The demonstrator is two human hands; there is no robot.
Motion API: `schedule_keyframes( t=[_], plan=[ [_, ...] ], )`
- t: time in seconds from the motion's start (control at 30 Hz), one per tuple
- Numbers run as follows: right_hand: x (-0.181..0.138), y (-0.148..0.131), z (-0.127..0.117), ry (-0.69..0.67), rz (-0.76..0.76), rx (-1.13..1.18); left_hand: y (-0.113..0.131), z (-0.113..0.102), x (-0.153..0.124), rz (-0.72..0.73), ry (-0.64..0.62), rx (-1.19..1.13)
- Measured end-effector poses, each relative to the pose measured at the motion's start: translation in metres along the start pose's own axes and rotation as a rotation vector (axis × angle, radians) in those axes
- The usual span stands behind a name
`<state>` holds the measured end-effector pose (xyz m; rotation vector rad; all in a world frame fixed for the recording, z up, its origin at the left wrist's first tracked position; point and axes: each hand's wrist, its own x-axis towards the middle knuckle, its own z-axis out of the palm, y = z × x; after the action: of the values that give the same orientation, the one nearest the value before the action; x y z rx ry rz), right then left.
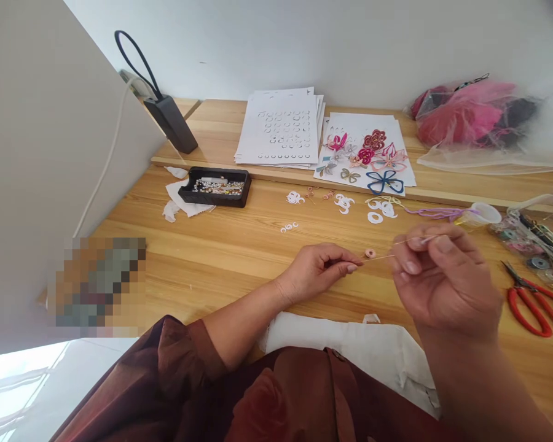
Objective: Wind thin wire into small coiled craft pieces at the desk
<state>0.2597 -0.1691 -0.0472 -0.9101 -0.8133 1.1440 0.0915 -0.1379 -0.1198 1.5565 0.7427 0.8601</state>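
Two bare hands hold a fine metallic strand (381, 258) above a wooden surface (203, 264), close to its near edge. The left hand (316, 273) pinches one end between thumb and fingertips; the right hand (445, 276), blurred by motion, pinches the other end with its fingers curled. A small pink coiled ring (370, 253) sits on the strand between them, nearer the left hand.

Finished work lies at the far side of the surface, where a white sheet (408, 175) on a raised wooden ledge (442, 196) displays about a dozen flower and leaf motifs (374, 140) in pink, red, blue and grey. Beside it stands a stack of paper sheets (249, 138) printed or cut with rows of small ring shapes.

Yet to be placed on any sheet, loose white paper ring shapes (375, 217) and small copper-coloured pieces (310, 194) lie mid-surface, near a looped purple strand (435, 213) and a small clear cup (483, 215). A black tray of beads (198, 195) rests on crumpled white cloth (184, 199) toward the left edge. Red-handled scissors (532, 307) lie at the right edge, below a clear bag of spools (529, 245). Pink fabric in clear plastic (461, 116) fills the far right corner.
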Motion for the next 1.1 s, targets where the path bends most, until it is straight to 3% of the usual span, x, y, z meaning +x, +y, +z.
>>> schedule_keyframes(
  t=[0.13, 0.27, 0.37, 0.5, 0.63, 0.83, 1.1],
  plan=[
    [0.002, -0.005, -0.001, 0.135, -0.173, -0.09, 0.001, -0.003, 0.002, 0.022, 0.12, 0.034],
    [0.004, 0.003, -0.003, 0.218, -0.311, -0.245, 0.007, -0.01, 0.007, -0.11, 0.35, -0.135],
    [0.006, 0.012, -0.006, 0.233, -0.352, -0.317, 0.013, -0.015, 0.009, -0.097, 0.474, -0.245],
    [0.008, 0.026, -0.008, 0.16, -0.182, -0.279, 0.02, -0.014, 0.007, 0.029, 0.523, -0.318],
    [0.006, 0.041, -0.007, 0.063, 0.042, -0.278, 0.025, -0.013, 0.003, 0.038, 0.585, -0.307],
    [0.004, 0.058, -0.007, 0.004, 0.146, -0.34, 0.029, -0.01, 0.002, 0.044, 0.533, -0.221],
    [0.003, 0.061, -0.004, 0.016, 0.181, -0.29, 0.012, -0.008, 0.003, -0.095, 0.373, -0.136]
  ],
)
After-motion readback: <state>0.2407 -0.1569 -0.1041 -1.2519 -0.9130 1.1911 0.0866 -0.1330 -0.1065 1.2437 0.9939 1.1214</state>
